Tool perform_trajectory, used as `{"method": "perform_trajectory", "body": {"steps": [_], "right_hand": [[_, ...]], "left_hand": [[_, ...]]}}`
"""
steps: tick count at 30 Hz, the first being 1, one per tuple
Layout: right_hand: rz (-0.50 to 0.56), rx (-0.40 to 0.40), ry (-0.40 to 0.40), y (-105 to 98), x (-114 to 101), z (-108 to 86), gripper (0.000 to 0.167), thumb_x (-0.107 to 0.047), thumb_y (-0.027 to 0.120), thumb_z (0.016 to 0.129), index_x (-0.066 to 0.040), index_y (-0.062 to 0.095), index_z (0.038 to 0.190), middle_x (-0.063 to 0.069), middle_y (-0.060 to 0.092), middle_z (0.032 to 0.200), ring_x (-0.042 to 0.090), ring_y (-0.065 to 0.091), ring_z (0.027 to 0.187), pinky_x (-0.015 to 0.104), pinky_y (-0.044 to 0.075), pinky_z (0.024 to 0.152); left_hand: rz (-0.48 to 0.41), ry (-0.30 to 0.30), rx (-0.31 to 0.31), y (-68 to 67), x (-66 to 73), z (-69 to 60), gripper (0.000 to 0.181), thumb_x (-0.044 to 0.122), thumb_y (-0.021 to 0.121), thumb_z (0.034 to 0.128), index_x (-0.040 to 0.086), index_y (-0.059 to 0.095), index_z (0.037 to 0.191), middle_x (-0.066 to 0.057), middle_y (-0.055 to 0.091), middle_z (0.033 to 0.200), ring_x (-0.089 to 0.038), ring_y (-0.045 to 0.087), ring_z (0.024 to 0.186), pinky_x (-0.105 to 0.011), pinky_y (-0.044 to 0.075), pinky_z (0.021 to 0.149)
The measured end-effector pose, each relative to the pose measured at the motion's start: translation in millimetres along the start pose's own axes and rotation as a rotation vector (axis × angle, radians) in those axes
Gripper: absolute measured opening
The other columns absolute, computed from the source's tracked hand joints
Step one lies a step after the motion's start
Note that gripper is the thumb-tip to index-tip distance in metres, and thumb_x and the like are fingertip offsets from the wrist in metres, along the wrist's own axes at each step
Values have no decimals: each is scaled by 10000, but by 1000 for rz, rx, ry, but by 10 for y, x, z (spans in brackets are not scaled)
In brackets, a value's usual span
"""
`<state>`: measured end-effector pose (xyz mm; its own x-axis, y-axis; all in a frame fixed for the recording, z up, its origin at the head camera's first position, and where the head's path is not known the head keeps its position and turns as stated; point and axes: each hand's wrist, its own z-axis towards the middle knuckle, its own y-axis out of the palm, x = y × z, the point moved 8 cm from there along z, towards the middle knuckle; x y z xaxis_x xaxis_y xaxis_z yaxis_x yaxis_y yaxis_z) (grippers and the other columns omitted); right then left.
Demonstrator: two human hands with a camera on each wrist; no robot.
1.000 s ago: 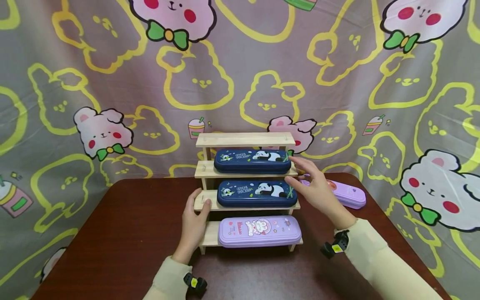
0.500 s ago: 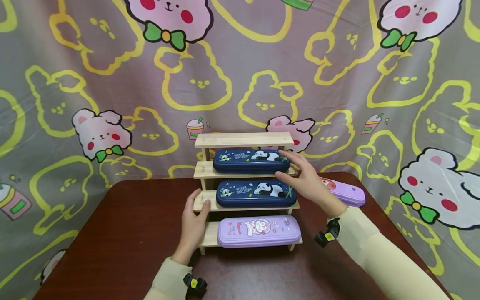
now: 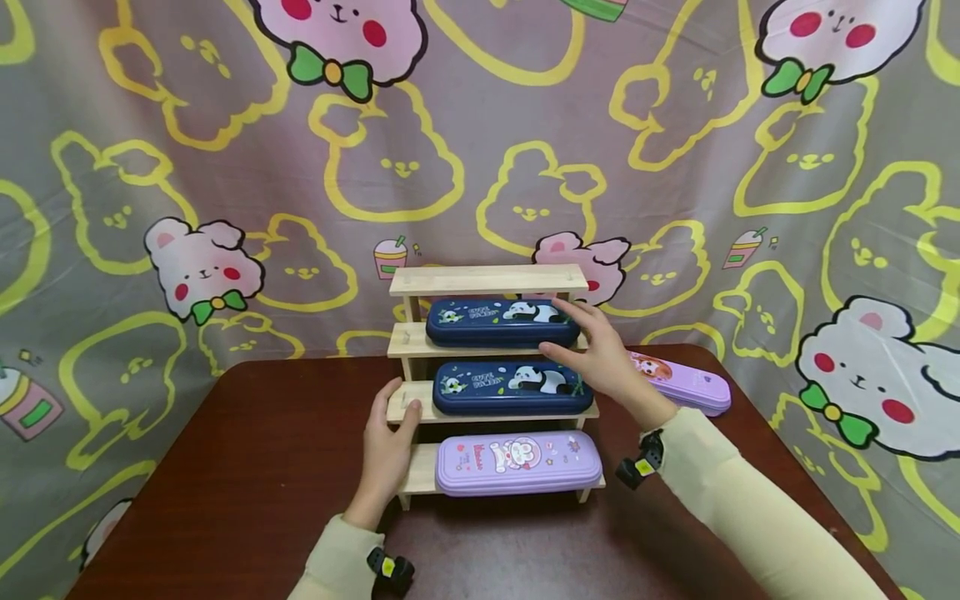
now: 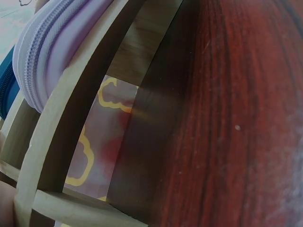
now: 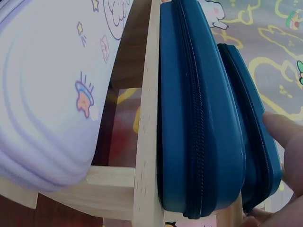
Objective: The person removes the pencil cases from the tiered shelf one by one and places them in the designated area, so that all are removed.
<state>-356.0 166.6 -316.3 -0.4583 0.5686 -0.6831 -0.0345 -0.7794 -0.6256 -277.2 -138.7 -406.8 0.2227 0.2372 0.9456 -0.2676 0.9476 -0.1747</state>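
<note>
In the head view, a stepped wooden rack (image 3: 487, 279) stands on the table. My left hand (image 3: 386, 446) holds the left end of its second-lowest board, thumb in front and fingers behind. My right hand (image 3: 607, 358) is at the right end of the upper navy panda pencil case (image 3: 480, 325), thumb at its front edge and fingers over its top, pinching it. Below sits a second navy panda pencil case (image 3: 480, 387). On the lowest board lies a lilac pencil case (image 3: 517, 462). The right wrist view shows the fingers touching the upper navy case (image 5: 253, 127).
A further purple pencil case (image 3: 690, 385) lies on the dark red table (image 3: 247, 450), right of the rack and partly behind my right arm. A patterned curtain (image 3: 465, 125) hangs behind and at both sides. The rack's top board bears nothing.
My right hand has moved left along the upper navy pencil case and now pinches its end. More of the purple case shows behind the arm. My left hand stays put.
</note>
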Motion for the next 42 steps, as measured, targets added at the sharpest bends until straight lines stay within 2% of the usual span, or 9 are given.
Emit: {"method": "perform_trajectory", "body": {"steps": [5,12,18,25,32,36,39,42], "right_hand": [[-80,41,6,17,7,22,764,-399,775,855,-184,436,1506,252,298,1508,449,317,1351,657,280,1056],[-124,80,8,29,37,5,706,-367,771,866,-186,477,1482,266,328,1491,473,346,1336,661,311,1034],[-89,106,4,21,50,-45,678,-324,778,867,-219,491,1472,236,363,1499,442,448,1286,594,398,1007],[-52,168,-23,-29,50,-110,634,-297,802,843,-199,559,1421,196,458,1424,376,545,1191,536,462,963],[-37,189,-41,-83,41,-180,612,-292,808,828,-211,590,1394,183,471,1422,326,578,1111,494,518,890],[-39,199,-46,-114,33,-227,610,-286,816,819,-199,601,1383,183,480,1412,305,590,988,445,544,786],[-35,203,-48,-132,33,-258,609,-276,821,815,-190,606,1378,172,499,1393,298,582,964,449,530,758],[-6,201,-40,-145,41,-282,607,-262,826,811,-179,610,1372,170,503,1383,320,572,1027,499,528,810]], "left_hand": [[1,8,2,3,-4,-3,481,154,582,1007,55,427,1452,-156,452,1462,-264,363,1366,-472,269,1118],[7,6,2,13,-28,-8,484,162,580,1009,59,425,1456,-154,448,1468,-265,354,1377,-472,267,1120],[3,8,8,14,-10,-11,481,155,583,1006,59,431,1453,-155,456,1460,-265,362,1369,-467,274,1116],[6,7,5,23,-5,-9,480,155,583,1005,63,433,1452,-149,461,1457,-258,371,1365,-459,276,1118],[6,9,1,15,4,-4,489,143,577,1007,41,419,1458,-165,450,1464,-283,366,1368,-483,273,1115],[-1,14,5,26,-190,70,489,175,590,1004,88,429,1458,-137,461,1458,-264,379,1357,-480,275,1112],[-6,17,15,31,-362,126,485,225,605,1000,159,442,1452,-77,475,1449,-208,389,1343,-439,280,1111],[-2,24,23,20,-387,130,487,246,611,997,170,447,1450,-50,480,1441,-178,391,1335,-419,285,1109]]}}
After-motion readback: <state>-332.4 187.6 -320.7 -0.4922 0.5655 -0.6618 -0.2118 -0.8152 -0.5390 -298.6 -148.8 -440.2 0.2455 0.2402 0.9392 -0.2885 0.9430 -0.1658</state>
